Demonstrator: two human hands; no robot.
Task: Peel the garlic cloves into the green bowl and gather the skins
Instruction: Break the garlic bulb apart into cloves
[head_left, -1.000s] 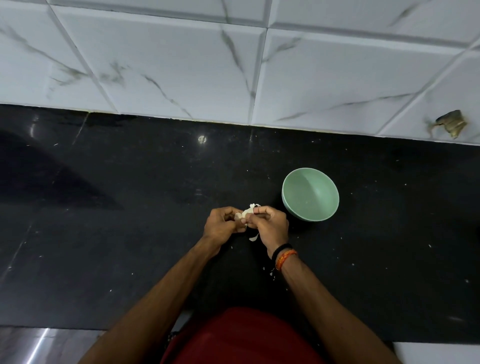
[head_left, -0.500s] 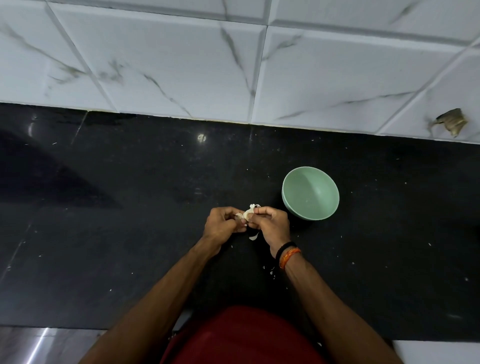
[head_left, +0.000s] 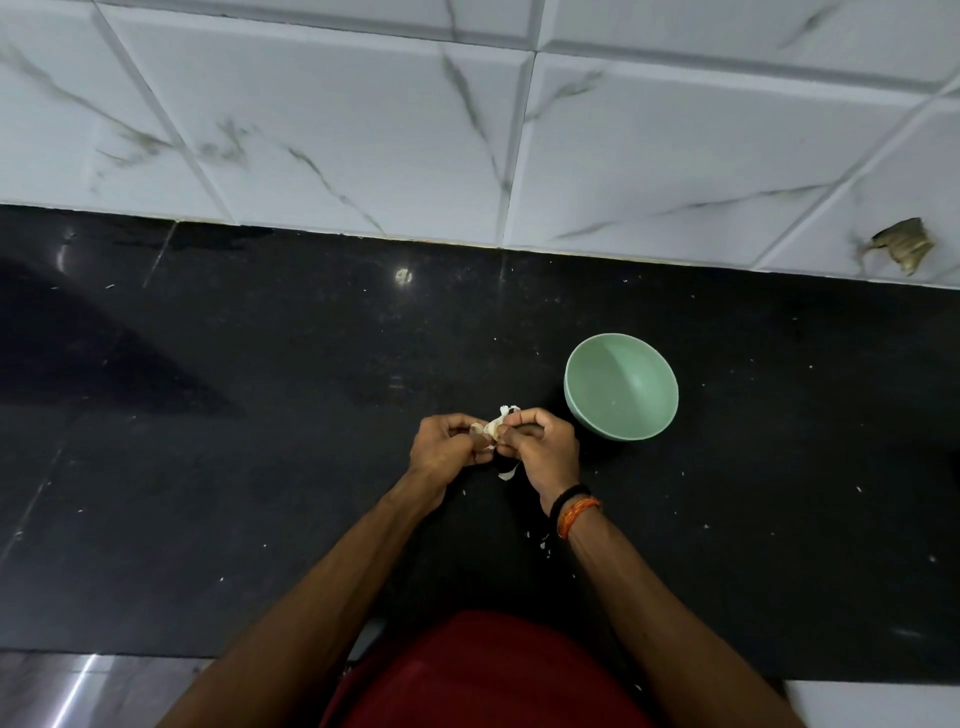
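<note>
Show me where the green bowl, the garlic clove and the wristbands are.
green bowl (head_left: 621, 388): head view, on the bare inner wall.
garlic clove (head_left: 491, 427): head view, on the pale body pinched between both hands.
wristbands (head_left: 575, 508): head view, on the black and orange bands at the right wrist.

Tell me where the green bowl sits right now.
In the head view the green bowl stands on the black counter, just right of and beyond the right hand, before the tiled wall.
</note>
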